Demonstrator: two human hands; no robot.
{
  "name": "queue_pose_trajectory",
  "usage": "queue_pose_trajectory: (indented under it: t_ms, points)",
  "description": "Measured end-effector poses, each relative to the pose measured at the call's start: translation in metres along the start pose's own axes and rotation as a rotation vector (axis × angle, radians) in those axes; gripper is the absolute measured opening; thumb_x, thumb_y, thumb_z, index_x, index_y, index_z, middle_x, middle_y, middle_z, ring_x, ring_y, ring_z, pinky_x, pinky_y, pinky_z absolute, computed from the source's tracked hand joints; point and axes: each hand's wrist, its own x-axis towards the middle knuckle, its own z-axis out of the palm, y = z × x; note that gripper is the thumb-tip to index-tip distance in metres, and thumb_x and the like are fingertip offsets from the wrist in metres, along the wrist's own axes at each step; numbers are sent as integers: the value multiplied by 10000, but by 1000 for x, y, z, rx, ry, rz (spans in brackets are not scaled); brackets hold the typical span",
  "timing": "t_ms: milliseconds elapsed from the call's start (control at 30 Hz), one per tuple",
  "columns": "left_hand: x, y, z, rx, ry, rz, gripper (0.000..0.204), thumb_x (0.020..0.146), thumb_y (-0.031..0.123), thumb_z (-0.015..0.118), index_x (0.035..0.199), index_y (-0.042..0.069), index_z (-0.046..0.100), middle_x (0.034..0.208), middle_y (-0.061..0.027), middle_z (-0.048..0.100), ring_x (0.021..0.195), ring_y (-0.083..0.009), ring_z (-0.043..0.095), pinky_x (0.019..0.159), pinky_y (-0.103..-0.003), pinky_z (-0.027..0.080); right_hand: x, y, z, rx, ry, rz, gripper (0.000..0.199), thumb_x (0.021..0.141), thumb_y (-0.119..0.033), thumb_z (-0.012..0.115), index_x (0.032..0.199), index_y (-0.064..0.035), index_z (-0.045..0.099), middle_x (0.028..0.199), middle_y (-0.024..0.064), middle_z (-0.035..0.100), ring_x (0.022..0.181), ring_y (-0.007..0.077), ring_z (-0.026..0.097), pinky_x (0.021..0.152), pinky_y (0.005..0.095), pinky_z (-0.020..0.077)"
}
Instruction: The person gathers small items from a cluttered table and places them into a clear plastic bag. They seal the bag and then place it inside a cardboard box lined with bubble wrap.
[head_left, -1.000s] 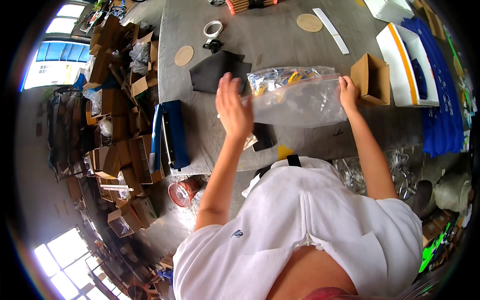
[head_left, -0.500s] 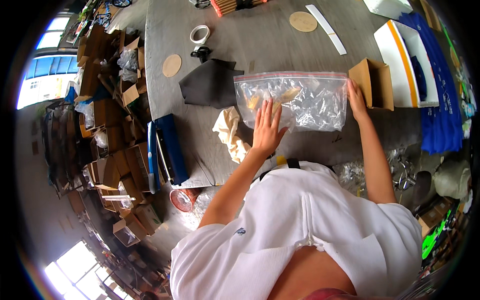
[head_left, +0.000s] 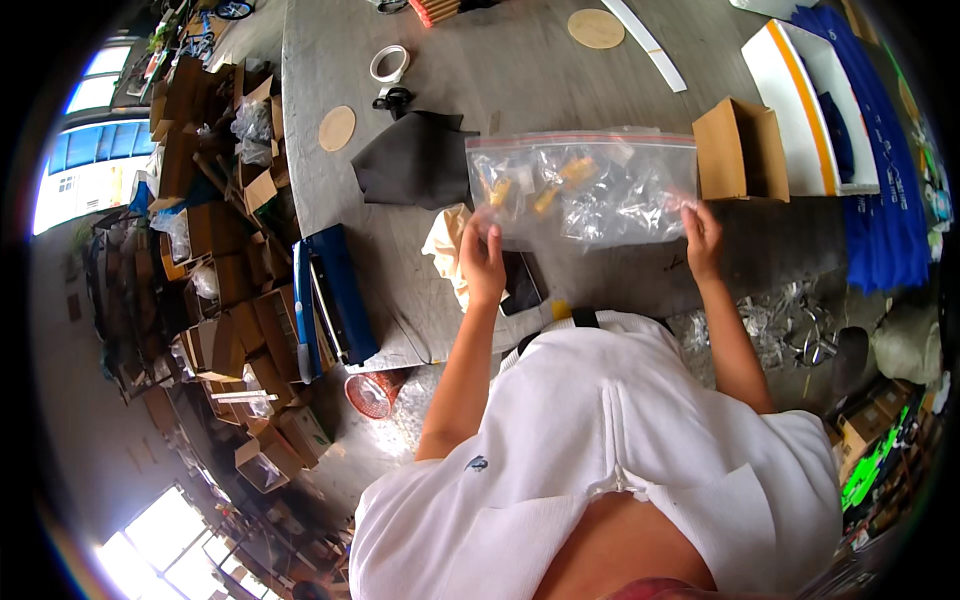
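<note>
Over the table [head_left: 500, 65], a clear zip-top bag [head_left: 610, 205] is stretching between the person's left hand [head_left: 484, 264], which is pinching its lower left corner, and right hand [head_left: 704, 240], which is pinching its lower right.

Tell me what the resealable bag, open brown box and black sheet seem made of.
Resealable bag: glossy clear plastic film, by its see-through, glinting wrinkles. Open brown box: likely matte cardboard, given its plain tan walls. Black sheet: matte, without glints; perhaps rubber or fabric.
</note>
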Motion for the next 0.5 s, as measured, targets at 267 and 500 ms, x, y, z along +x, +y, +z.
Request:
queue_pose_trajectory:
  t_ms: [267, 500]
  points:
    - [-11, -15, -7, 260, 128, -87, 222, 933, 199, 499, 783, 37, 481, 575, -8, 456, 522, -88, 430, 496, -256, 368, 10, 20, -1, -156, 118, 186, 195, 934, -202, 497, 909, -34, 594, 563, -16, 468, 485, 40, 453, 462, 222, 352]
    - [-7, -16, 4, 722, 80, -60, 215, 852, 194, 597, 960, 46, 484, 604, -63, 496, 564, -220, 511, 567, -356, 421, 4, 82, -9, -508, 244, -20, 178, 866, -215, 581, 930, -55, 538, 658, 100, 580, 603, 235, 587, 538, 355, 428]
